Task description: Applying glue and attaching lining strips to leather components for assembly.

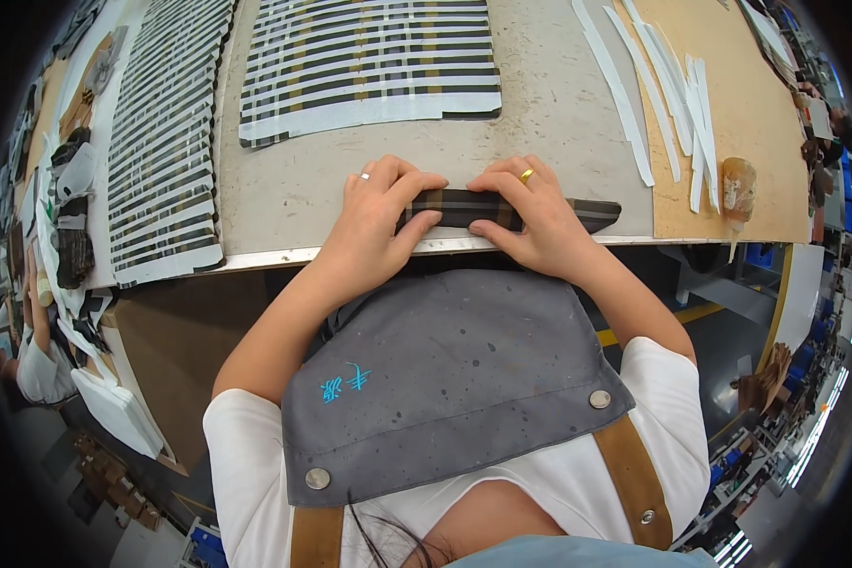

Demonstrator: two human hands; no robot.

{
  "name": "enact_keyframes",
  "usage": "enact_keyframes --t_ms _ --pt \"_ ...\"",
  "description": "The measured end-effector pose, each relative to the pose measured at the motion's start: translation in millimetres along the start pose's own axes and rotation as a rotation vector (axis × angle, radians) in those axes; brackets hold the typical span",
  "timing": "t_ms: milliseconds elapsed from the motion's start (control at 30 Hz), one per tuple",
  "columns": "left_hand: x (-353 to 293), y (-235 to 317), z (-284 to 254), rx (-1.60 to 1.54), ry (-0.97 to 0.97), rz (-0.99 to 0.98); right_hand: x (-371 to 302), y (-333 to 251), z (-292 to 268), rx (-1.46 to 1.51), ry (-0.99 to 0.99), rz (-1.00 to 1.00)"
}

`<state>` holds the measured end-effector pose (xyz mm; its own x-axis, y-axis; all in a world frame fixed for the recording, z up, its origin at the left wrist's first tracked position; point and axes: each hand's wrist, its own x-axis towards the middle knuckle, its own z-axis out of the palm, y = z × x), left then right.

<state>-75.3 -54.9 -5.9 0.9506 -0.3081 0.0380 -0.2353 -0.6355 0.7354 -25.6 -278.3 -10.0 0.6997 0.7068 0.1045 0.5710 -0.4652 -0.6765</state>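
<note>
A narrow strip of dark striped material (466, 206), tapered at its right end, lies along the near edge of the worktable. My left hand (377, 218) grips its left end, fingertips on the far side and thumb on the near side. Farther right along the strip, my right hand (538, 216) pinches it in the same way, with a stretch of strip showing between the two hands. The tapered end sticks out past my right hand. Part of the strip is hidden under my fingers.
Overlapping rows of dark plaid pieces with white strips (374, 62) lie beyond my hands, and another such stack (166, 142) is at the left. Loose white strips (672, 85) and an amber glue bottle (737, 192) rest at the right. The table's pale front edge (284, 258) runs just before me.
</note>
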Motion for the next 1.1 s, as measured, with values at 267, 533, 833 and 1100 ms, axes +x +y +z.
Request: enact_keyframes --t_ms 267,533,833,1100 --pt "-5 -4 12 0.061 0.192 0.057 -4 2 5 0.023 0.075 -0.044" --pt "1 6 5 0.258 0.268 0.217 -1 0 -3 0.048 0.068 -0.042" --pt "27 14 -30 -0.336 0.132 -0.171 13 -3 -61 0.199 -0.015 0.203" --pt "35 -16 -3 0.183 0.192 0.143 7 26 -45 -0.127 0.03 0.175"
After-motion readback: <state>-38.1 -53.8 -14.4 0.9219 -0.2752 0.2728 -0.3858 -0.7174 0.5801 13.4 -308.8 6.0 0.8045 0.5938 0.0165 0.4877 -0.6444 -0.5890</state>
